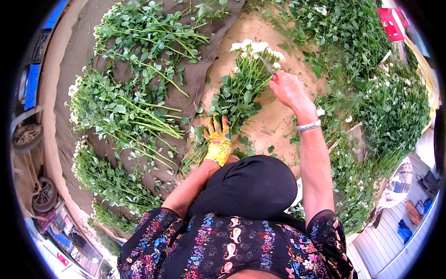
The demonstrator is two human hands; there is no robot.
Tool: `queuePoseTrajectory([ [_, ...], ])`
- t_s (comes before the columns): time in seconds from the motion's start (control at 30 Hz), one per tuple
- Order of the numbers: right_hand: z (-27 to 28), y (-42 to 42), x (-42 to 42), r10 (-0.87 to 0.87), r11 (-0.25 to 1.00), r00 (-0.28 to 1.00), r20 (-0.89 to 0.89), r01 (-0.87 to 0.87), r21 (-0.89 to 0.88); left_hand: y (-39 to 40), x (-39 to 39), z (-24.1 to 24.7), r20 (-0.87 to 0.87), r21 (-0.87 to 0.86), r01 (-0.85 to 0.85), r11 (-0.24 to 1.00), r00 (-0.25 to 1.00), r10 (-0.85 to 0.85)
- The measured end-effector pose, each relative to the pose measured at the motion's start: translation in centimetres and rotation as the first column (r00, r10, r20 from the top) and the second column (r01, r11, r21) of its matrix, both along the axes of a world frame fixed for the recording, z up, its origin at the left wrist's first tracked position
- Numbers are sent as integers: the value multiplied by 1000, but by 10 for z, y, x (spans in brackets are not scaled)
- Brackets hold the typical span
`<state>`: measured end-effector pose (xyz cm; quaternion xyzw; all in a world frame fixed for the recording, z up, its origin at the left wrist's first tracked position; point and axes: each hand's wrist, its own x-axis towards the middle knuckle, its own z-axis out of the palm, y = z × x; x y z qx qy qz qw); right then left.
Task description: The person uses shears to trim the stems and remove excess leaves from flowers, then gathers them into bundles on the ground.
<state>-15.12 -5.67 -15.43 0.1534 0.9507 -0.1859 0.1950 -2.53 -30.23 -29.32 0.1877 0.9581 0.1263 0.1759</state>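
Note:
A bunch of white roses (244, 87) with leafy green stems lies on the tan ground before me, its blooms pointing away. My right hand (288, 89), bare with a silver bracelet (308, 126) at the wrist, grips a pair of scissors (267, 65) by red handles. The metal blades reach in among the white blooms (257, 47) at the bunch's far end. My left hand (218, 139) wears a yellow patterned glove. Its fingers are spread against the leaves at the near left side of the bunch; the fingertips partly meet foliage.
Several piles of cut white roses (122, 101) lie on a dark cloth (195, 83) to the left. Large heaps of leafy stems (393, 115) fill the right side. A red plastic object (393, 24) stands far right. Wheels (27, 137) and blue crates (32, 85) show at the left rim.

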Motion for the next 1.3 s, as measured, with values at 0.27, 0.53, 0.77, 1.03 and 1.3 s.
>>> queuePoseTrajectory([
  [0.27,4,-13,-23,34,999,999,19,-35,26,-1,1,-2,-12,-1,1,1000,1000,-1],
  [0.53,-7,10,-27,-87,996,938,336,83,25,-2,0,1,1,38,0,999,1000,0],
  [0.77,-1,12,-9,-6,999,976,217,13,-29,-3,1,-2,-57,3,25,1000,998,-25],
  [1.03,-7,3,-29,65,997,996,65,-67,27,-2,-1,1,61,-42,40,998,997,-37],
  [1.3,-8,4,-64,128,969,946,299,-183,163,-3,2,-3,43,60,-5,998,999,2],
])
